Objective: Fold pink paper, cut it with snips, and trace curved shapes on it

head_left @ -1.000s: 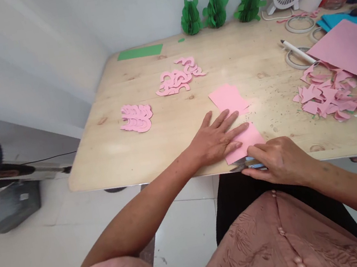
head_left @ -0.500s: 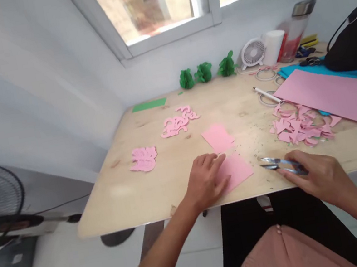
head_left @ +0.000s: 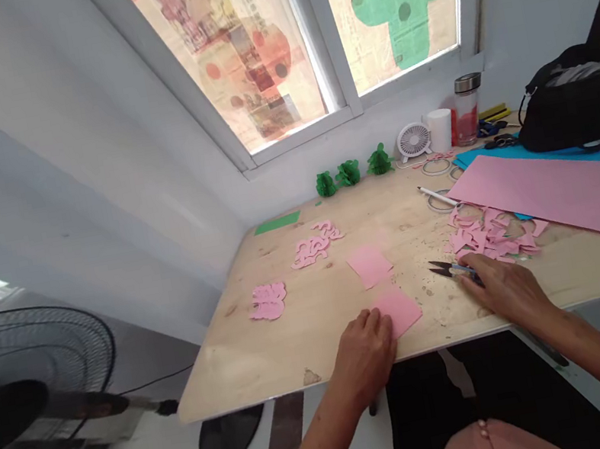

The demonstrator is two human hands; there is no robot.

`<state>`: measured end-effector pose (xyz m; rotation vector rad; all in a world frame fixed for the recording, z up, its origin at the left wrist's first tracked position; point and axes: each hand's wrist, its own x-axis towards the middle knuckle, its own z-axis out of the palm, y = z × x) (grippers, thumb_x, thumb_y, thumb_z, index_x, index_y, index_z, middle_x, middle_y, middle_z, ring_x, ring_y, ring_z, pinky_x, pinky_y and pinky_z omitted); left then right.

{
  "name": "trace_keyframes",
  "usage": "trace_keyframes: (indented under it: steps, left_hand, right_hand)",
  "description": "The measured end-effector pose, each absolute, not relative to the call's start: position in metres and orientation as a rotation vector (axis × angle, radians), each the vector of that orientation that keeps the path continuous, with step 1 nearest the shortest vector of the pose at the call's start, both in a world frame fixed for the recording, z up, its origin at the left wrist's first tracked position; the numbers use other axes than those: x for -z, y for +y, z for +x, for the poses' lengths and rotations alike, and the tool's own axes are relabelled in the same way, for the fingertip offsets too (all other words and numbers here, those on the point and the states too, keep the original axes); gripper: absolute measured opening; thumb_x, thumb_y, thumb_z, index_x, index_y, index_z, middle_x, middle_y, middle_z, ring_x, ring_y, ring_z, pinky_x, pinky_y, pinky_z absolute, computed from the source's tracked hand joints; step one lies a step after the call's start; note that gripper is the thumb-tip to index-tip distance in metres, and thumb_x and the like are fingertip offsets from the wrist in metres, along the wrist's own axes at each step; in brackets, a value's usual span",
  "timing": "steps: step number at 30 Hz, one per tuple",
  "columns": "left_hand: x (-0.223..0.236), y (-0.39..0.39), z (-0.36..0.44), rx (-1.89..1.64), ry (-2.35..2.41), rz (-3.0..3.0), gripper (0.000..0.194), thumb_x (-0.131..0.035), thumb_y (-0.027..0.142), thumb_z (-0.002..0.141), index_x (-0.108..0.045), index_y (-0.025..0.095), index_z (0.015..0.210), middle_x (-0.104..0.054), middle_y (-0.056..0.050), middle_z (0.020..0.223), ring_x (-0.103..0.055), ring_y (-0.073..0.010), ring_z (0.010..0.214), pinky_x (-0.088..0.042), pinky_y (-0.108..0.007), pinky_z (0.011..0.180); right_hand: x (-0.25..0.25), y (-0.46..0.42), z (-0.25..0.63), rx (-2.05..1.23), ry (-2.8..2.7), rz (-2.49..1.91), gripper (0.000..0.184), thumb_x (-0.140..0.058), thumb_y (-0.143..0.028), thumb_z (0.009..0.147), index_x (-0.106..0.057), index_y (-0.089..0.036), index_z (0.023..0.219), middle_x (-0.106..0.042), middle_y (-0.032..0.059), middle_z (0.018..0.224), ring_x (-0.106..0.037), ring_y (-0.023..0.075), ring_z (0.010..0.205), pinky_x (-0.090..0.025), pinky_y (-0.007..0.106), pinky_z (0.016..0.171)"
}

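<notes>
The left hand (head_left: pixel 366 352), bottom middle, touches square pink paper (head_left: pixel 402 310); if it's pinching, I can't tell. The right hand (head_left: pixel 507 285), lower right, grips blue-handled metal scissors (head_left: pixel 462 269).

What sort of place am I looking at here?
Probably an indoor papercraft workspace: three green paper figures, a heap of pink paper scraps and thread snips in the right hand all suggest it.

From afar I see a pale wooden desk (head_left: pixel 234 379) bearing two pink paper squares (head_left: pixel 399 310), a loose cluster of curved pink cutouts (head_left: pixel 313 248), a green paper strip (head_left: pixel 277 223), three green paper figures (head_left: pixel 349 173) along the back, and a heap of pink scraps (head_left: pixel 479 233) (dark specks (head_left: pixel 427 293) litter the surface nearby).
</notes>
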<state>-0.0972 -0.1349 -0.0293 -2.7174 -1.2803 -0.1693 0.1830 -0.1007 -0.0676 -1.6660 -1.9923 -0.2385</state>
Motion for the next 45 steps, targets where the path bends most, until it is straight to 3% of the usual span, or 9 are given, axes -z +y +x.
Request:
trace_keyframes:
  steps: [4,11,15,19,23,28,34,38,45]
  left_hand:
    - [0.032,-0.139,-0.093,0.195,-1.277,-2.681,0.011,-0.044,0.014,0.085,-0.053,0.019,0.081,-0.062,-0.008,0.083,-0.06,-0.0218,0.076,-0.05,-0.032,0.062]
    - [0.043,-0.141,-0.1,0.504,-1.385,-2.576,0.016,-0.046,0.008,0.083,-0.053,0.02,0.075,-0.064,-0.003,0.073,-0.061,-0.0164,0.069,-0.046,-0.025,0.058]
    - [0.054,-0.141,-0.103,0.794,-1.515,-2.438,0.02,-0.04,0.01,0.088,-0.058,0.02,0.085,-0.065,-0.003,0.074,-0.063,-0.0145,0.07,-0.049,-0.025,0.064]
    - [0.061,-0.143,-0.1,1.029,-1.602,-2.325,0.021,-0.038,0.015,0.092,-0.059,0.018,0.094,-0.067,-0.004,0.076,-0.064,-0.0142,0.069,-0.05,-0.025,0.064]
    - [0.065,-0.147,-0.092,1.148,-1.617,-2.317,0.022,-0.037,0.018,0.094,-0.059,0.018,0.097,-0.068,-0.004,0.077,-0.065,-0.0145,0.069,-0.051,-0.026,0.066]
    - [0.067,-0.151,-0.087,1.17,-1.515,-2.434,0.023,-0.037,0.017,0.094,-0.059,0.021,0.101,-0.07,-0.006,0.091,-0.068,-0.0169,0.087,-0.054,-0.029,0.079]
    - [0.068,-0.151,-0.09,1.156,-1.472,-2.492,0.024,-0.039,0.015,0.093,-0.058,0.022,0.105,-0.071,-0.006,0.099,-0.066,-0.0181,0.099,-0.054,-0.033,0.088]
    - [0.066,-0.15,-0.085,1.178,-1.544,-2.433,0.026,-0.043,0.019,0.092,-0.054,0.021,0.115,-0.067,-0.009,0.107,-0.064,-0.0213,0.104,-0.053,-0.039,0.09]
    - [0.06,-0.147,-0.065,1.261,-1.702,-2.398,0.052,-0.051,0.027,0.09,-0.037,0.02,0.139,-0.054,-0.014,0.133,-0.05,-0.0255,0.125,-0.047,-0.046,0.1]
  right_hand:
    - [0.066,-0.097,0.183,0.193,-1.979,-1.613,0.02,-0.046,-0.032,0.087,-0.06,-0.02,0.091,-0.068,0.0063,0.081,-0.062,0.0223,0.067,-0.036,0.03,0.054]
    - [0.056,-0.1,0.177,-0.038,-1.888,-1.469,0.024,-0.047,-0.03,0.087,-0.063,-0.016,0.097,-0.066,0.0153,0.099,-0.058,0.0302,0.096,-0.041,0.041,0.081]
    - [0.051,-0.113,0.145,-0.406,-1.915,-1.334,0.026,-0.043,-0.036,0.092,-0.064,-0.021,0.094,-0.068,0.0064,0.089,-0.061,0.0178,0.073,-0.046,0.029,0.066]
    - [0.046,-0.117,0.11,-0.766,-1.916,-1.25,0.029,-0.046,-0.041,0.09,-0.065,-0.021,0.083,-0.066,0.0008,0.072,-0.059,0.0145,0.061,-0.043,0.025,0.057]
    - [0.043,-0.11,0.091,-1.049,-1.794,-1.242,0.042,-0.041,-0.049,0.091,-0.063,-0.018,0.073,-0.062,0.0004,0.059,-0.058,0.0142,0.055,-0.042,0.025,0.054]
    - [0.041,-0.102,0.083,-1.335,-1.571,-1.277,0.054,-0.038,-0.059,0.087,-0.062,-0.016,0.063,-0.068,0.0056,0.06,-0.056,0.0138,0.044,-0.034,0.023,0.039]
    - [0.044,-0.1,0.081,-1.404,-1.395,-1.309,0.037,-0.055,-0.049,0.075,-0.06,-0.017,0.057,-0.069,0.006,0.059,-0.053,0.012,0.039,-0.029,0.021,0.034]
    - [0.047,-0.102,0.081,-1.344,-1.364,-1.294,0.036,-0.058,-0.048,0.074,-0.061,-0.016,0.057,-0.061,0.0016,0.047,-0.05,0.0112,0.038,-0.031,0.021,0.037]
    - [0.047,-0.109,0.083,-1.164,-1.368,-1.267,0.038,-0.062,-0.05,0.074,-0.058,-0.018,0.053,-0.057,0.0001,0.046,-0.051,0.0126,0.044,-0.038,0.024,0.047]
